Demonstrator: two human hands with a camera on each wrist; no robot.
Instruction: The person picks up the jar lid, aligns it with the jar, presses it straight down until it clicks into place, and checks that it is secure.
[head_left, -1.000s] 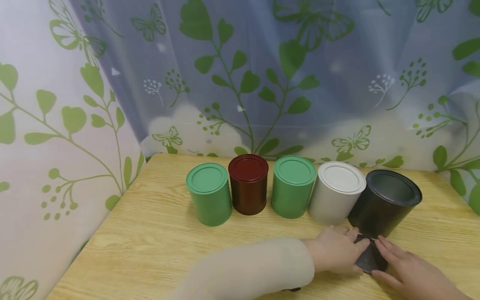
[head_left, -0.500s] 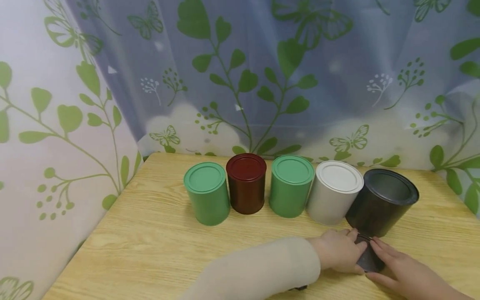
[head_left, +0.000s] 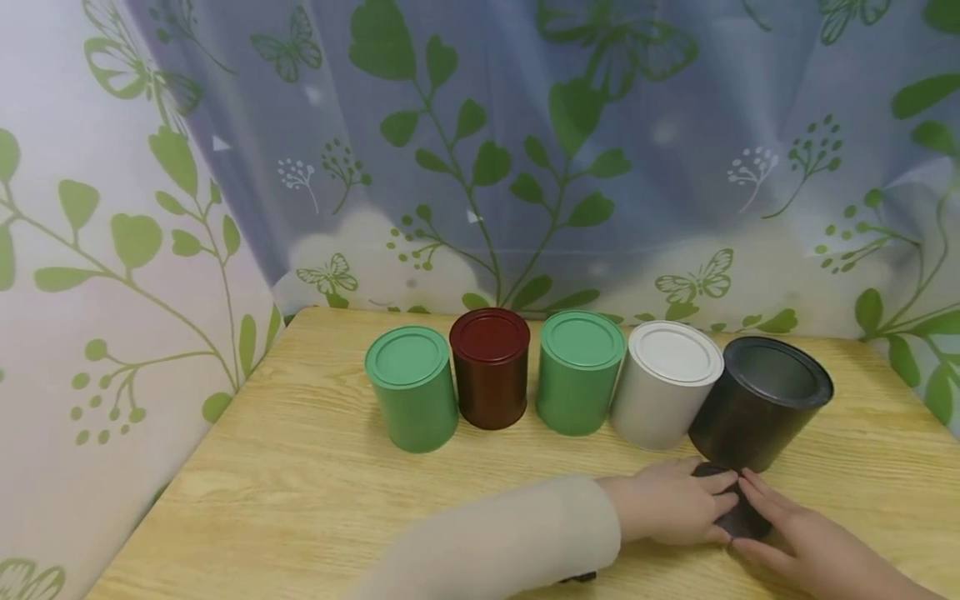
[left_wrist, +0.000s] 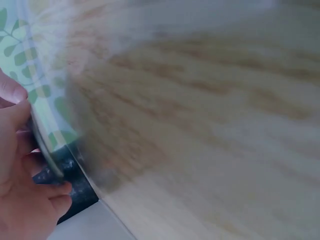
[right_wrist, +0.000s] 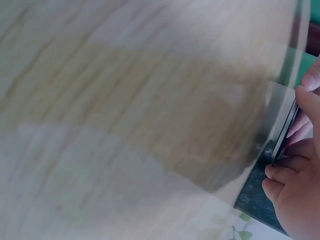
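Note:
In front of the black can (head_left: 742,421) both hands hold a flat, dark disc that looks like a can lid (head_left: 744,523). My left hand (head_left: 675,504) reaches across from the left, its fingers over the lid's upper side. Along the opposite edge lies my right hand (head_left: 813,537), thumb nearest me. The left wrist view shows the lid's thin curved edge (left_wrist: 46,150) between the thumb and fingers of the left hand (left_wrist: 25,175). Seen from the right wrist, the right hand (right_wrist: 297,180) grips the same kind of thin edge. Much of the lid is covered by fingers.
Left of the black can stands a row of cans: white (head_left: 663,396), green (head_left: 576,387), dark red (head_left: 491,383) and another green can (head_left: 416,404). All rest on a wood-grain table (head_left: 300,500). A leaf-patterned curtain (head_left: 487,167) hangs behind.
My left fingers have shifted to lie further across the lid. The right hand stays at its edge, and the row of cans keeps its arrangement while the head view drifts slightly.

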